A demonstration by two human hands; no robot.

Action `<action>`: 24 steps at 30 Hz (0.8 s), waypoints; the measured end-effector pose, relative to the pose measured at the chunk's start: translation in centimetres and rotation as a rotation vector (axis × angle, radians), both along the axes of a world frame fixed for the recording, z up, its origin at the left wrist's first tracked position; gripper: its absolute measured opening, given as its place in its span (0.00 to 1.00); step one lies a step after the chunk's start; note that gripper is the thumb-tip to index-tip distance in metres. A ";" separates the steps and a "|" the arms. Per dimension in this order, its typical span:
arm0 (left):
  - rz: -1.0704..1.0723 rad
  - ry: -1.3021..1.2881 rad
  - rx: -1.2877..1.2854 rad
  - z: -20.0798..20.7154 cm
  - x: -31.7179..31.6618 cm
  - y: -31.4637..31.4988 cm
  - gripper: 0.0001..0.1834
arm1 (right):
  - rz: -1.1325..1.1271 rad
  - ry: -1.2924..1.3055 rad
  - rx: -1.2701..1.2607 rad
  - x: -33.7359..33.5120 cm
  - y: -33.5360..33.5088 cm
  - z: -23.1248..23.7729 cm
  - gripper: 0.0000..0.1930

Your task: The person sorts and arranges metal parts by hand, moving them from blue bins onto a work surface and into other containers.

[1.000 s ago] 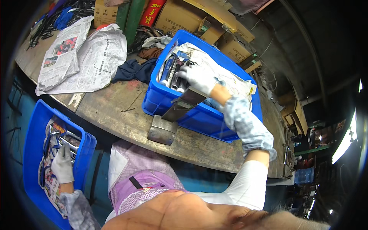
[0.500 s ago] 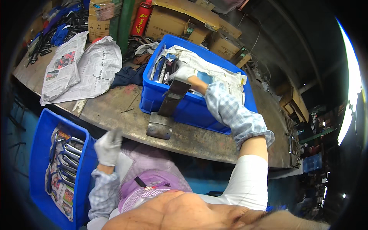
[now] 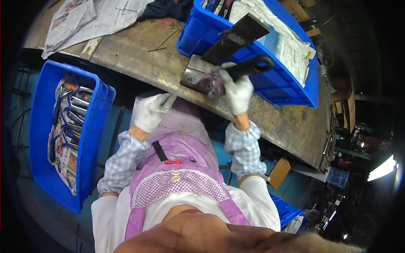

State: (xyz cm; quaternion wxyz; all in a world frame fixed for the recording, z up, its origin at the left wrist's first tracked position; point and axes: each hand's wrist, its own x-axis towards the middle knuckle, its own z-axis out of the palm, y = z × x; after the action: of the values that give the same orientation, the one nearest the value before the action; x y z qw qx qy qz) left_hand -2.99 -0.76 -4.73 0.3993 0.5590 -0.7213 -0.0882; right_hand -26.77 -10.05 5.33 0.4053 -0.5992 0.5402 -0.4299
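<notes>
My right hand (image 3: 238, 95), in a white glove, grips a dark tool (image 3: 249, 67) whose black handle has a hole at its end. The tool's other end is blurred by motion. It is over a small metal block (image 3: 190, 78) at the bench's front edge, from which a dark flat metal bar (image 3: 236, 38) rises at a slant. My left hand (image 3: 152, 113), also gloved, hovers in front of the bench edge with its fingers stretched to the right and nothing visible in them. A large blue bin (image 3: 270, 84) on the bench holds dark tools and newspaper.
At the left, a lower blue bin (image 3: 93, 126) holds several shiny-handled tools (image 3: 76, 114) on newspaper. Newspaper sheets (image 3: 105, 21) and a dark cloth (image 3: 166, 9) lie on the metal-topped bench (image 3: 139, 55). Another blue bin (image 3: 284, 211) stands low at the right, near a cardboard piece (image 3: 279, 173).
My right hand has come out of the bench bin with the dark tool, down to the metal block. My left hand has moved from beside the lower bin toward the bench edge. The view has shifted.
</notes>
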 end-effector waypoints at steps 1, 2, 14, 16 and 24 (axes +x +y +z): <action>-0.005 0.019 0.035 -0.3 -0.3 -0.1 0.10 | -0.014 0.049 -0.021 1.0 -0.6 -1.0 0.10; -0.008 0.036 0.066 -0.5 -0.8 -0.1 0.09 | -0.027 0.096 -0.045 1.7 -1.0 -1.6 0.10; 0.184 0.104 0.346 3.2 -5.7 -7.4 0.19 | -0.062 -0.259 -0.082 -2.5 -0.9 -5.3 0.15; 0.211 -0.013 0.466 2.9 -5.7 -7.9 0.28 | -0.022 0.011 0.016 -4.4 0.1 -7.6 0.21; 0.188 0.028 0.589 4.9 -4.2 -6.9 0.33 | -0.036 -0.102 -0.025 1.6 0.0 -3.2 0.21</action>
State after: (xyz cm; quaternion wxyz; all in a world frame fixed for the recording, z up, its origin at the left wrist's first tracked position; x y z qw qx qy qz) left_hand -7.18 -7.70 0.17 0.2366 0.7138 -0.6041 -0.2639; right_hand -25.16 -10.01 2.13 0.4168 -0.5717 0.5242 -0.4740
